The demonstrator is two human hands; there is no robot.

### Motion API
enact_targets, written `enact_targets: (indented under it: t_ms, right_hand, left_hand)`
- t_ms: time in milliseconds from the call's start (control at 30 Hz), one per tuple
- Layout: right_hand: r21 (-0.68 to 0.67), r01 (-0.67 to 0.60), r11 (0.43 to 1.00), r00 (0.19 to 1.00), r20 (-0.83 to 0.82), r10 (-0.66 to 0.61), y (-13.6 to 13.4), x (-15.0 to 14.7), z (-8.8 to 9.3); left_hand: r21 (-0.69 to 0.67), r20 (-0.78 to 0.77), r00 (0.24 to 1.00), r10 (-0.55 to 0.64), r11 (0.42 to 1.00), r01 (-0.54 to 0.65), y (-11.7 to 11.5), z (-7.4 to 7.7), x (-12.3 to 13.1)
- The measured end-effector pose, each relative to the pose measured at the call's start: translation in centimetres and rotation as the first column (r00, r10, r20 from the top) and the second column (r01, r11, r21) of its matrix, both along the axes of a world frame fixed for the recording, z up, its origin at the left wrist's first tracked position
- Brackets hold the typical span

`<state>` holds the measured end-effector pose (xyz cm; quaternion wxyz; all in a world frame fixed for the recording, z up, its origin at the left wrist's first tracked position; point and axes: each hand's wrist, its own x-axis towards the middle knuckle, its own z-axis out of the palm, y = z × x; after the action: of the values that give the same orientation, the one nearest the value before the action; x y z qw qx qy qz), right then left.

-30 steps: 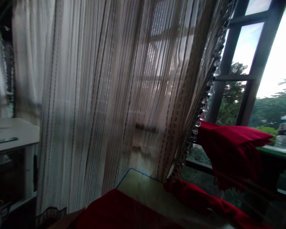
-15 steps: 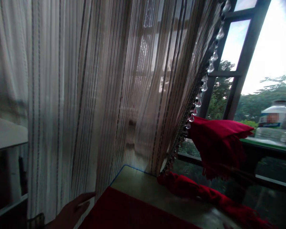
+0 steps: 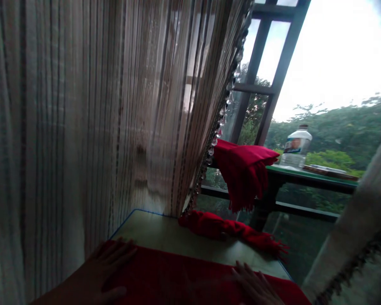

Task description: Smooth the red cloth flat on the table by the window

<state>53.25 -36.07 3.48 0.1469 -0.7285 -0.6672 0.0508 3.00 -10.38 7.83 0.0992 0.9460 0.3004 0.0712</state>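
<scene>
A dark red cloth (image 3: 178, 275) lies spread over the near part of a pale table (image 3: 158, 228) with a blue edge. My left hand (image 3: 109, 271) rests flat on the cloth's left end, its fingers spread. Toward the right end, my right hand (image 3: 257, 284) lies on the same cloth with fingers stretched out, slightly blurred. Neither hand grips anything. Beyond them, a bunched red scarf (image 3: 228, 228) with fringed ends lies along the table's far edge.
A sheer striped curtain (image 3: 82, 127) with a beaded edge hangs at the left. By the window, another red fringed scarf (image 3: 244, 169) drapes over a green-topped ledge (image 3: 311, 178), beside a clear plastic bottle (image 3: 295, 148). A pale curtain (image 3: 352, 220) hangs at the right.
The view has swung to the right. My left hand has gone from beside the cloth to flat on it, and my right hand has come into view on the cloth.
</scene>
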Motion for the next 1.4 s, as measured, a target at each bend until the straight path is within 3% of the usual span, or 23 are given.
enact_targets:
  t_ms: [100, 200, 367, 500, 667, 867, 1100, 1233, 1400]
  right_hand:
    - [-0.107, 0.006, 0.994, 1.0, -0.028, -0.009, 0.0, -0.4, 1.0]
    - [-0.132, 0.033, 0.991, 0.999, 0.013, -0.032, 0.8, -2.4, 2.4]
    - [-0.144, -0.159, 0.977, 0.987, -0.048, 0.154, 4.7, -8.0, 3.4]
    - [-0.108, -0.159, 0.981, 0.987, -0.041, 0.155, 6.3, -10.7, 3.5]
    - [-0.054, -0.101, 0.993, 0.994, -0.036, 0.099, 5.5, -10.9, 3.7]
    - [-0.013, -0.118, 0.993, 0.992, -0.037, 0.118, 4.0, -10.9, 4.5]
    - [-0.063, -0.054, 0.997, 0.998, -0.027, 0.052, 2.1, -10.2, 6.4]
    - [-0.063, -0.041, 0.997, 0.998, -0.056, 0.037, 2.1, -9.9, 6.4]
    - [-0.104, -0.028, 0.994, 0.997, -0.069, 0.021, 2.0, -10.3, 6.3]
  left_hand:
    - [-0.011, -0.049, 0.998, 0.028, 1.0, -0.028, 0.2, 0.8, 0.7]
    - [0.04, 0.0, 0.998, 0.061, 0.997, -0.061, -0.8, 1.6, 3.6]
    - [-0.072, 0.048, 0.971, -0.233, 0.969, 0.236, -5.3, 3.5, 10.7]
    - [-0.176, -0.038, 0.966, -0.255, 0.953, 0.245, -7.6, 5.1, 13.4]
    - [-0.18, -0.08, 0.96, -0.269, 0.951, 0.251, -6.6, 5.6, 14.4]
    - [-0.133, -0.003, 0.983, -0.186, 0.974, 0.184, -5.9, 5.2, 18.3]
    - [-0.093, 0.011, 0.961, -0.278, 0.956, 0.278, -6.7, 4.9, 16.4]
    - [-0.098, -0.011, 0.964, -0.266, 0.96, 0.264, -7.2, 5.2, 15.5]
    - [-0.122, -0.048, 0.967, -0.249, 0.963, 0.241, -7.3, 4.5, 15.6]
